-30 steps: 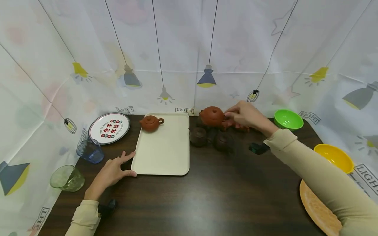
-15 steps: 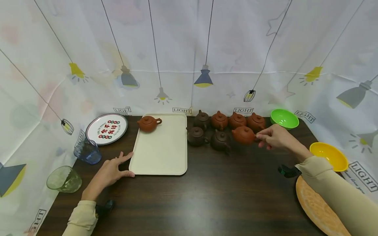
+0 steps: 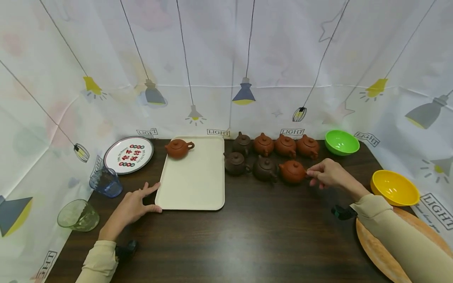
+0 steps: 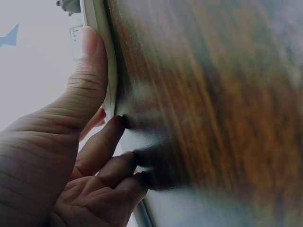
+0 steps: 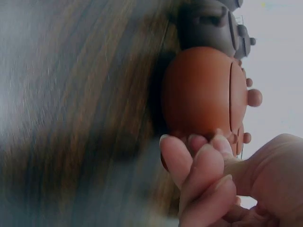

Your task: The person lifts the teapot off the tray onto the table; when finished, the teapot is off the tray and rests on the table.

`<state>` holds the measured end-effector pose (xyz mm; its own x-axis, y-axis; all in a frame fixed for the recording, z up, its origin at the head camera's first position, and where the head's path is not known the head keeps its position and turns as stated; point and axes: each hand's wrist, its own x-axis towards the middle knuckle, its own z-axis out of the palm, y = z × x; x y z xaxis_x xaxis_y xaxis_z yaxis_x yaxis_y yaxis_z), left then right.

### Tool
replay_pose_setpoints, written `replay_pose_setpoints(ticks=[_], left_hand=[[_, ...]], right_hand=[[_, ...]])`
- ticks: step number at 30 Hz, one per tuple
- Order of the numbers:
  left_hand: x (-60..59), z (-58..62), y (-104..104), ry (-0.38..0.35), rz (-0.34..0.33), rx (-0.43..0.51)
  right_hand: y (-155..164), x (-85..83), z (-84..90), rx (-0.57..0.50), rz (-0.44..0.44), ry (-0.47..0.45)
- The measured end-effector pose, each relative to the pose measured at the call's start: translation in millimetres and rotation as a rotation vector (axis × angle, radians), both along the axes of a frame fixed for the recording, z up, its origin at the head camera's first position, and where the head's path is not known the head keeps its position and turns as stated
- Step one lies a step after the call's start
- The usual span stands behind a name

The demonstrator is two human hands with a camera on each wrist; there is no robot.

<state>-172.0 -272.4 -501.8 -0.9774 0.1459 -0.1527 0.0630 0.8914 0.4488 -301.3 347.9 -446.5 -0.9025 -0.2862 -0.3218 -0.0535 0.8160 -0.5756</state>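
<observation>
In the head view, my right hand point(image 3: 327, 173) pinches the handle of a reddish-brown clay teapot point(image 3: 292, 172), which sits at the right end of the front row. The right wrist view shows this teapot point(image 5: 201, 92) close up, its handle mostly hidden by the fingers point(image 5: 203, 165). My left hand point(image 3: 132, 206) touches the lower left corner of a cream rectangular tray point(image 3: 191, 181), thumb and index finger spread. In the left wrist view the thumb lies along the tray's rim point(image 4: 106, 52). Another reddish-brown teapot point(image 3: 178, 149) stands at the tray's upper left.
Dark brown teapots point(image 3: 235, 163) and more reddish-brown ones point(image 3: 285, 145) stand right of the tray. A green bowl point(image 3: 341, 142), a yellow bowl point(image 3: 394, 188) and a round tan board point(image 3: 378, 247) line the right. Leftward are a printed plate point(image 3: 112, 159), blue glass point(image 3: 106, 182) and green glass point(image 3: 78, 215).
My right hand has carried the reddish-brown teapot rightward and forward from above the back row, then lowered it beside the dark teapots. The left hand has stayed at the tray's corner.
</observation>
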Motion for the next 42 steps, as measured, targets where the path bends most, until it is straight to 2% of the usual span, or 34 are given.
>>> replay_pose_setpoints(ticks=[7,10,12,17,19,21,24,28,32,37,40,42], left_hand=[[2.1,0.3,-6,-0.003,0.012,0.007],[2.4,0.7,-8,-0.004,0.014,0.008],[3.0,1.4,-9,-0.009,0.015,0.003],[2.2,3.8,-14,-0.010,0.026,-0.001],[0.8,4.9,-15,-0.005,0.027,0.001],[0.2,5.6,-15,-0.002,0.029,0.003],[0.5,4.9,-14,0.002,0.034,0.004],[-1.6,0.1,-7,0.003,0.035,0.012],[-7.6,-3.9,0,0.005,0.018,0.032],[-8.7,-5.0,2,0.002,0.019,0.048],[-6.5,-5.4,0,-0.001,0.025,0.051],[-5.1,-5.4,-2,-0.001,0.030,0.052]], right_hand=[[-8,-4.4,2.1,0.003,0.035,0.028],[-13,-6.7,8.3,0.001,0.025,0.054],[-21,-9.2,15.3,0.014,0.024,0.107],[-67,-18.0,38.2,-0.023,0.053,0.292],[-97,-22.7,45.9,-0.081,0.081,0.308],[-133,-29.3,49.4,-0.187,0.123,0.270],[-191,-37.2,50.0,-0.363,0.177,0.164],[-257,-46.6,42.2,-0.624,0.186,-0.041],[-306,-61.0,25.0,-0.847,0.018,-0.301],[-351,-76.2,-7.3,-0.962,-0.265,-0.504],[-367,-82.3,-24.2,-1.004,-0.350,-0.568],[-374,-85.0,-32.0,-1.008,-0.348,-0.558]])
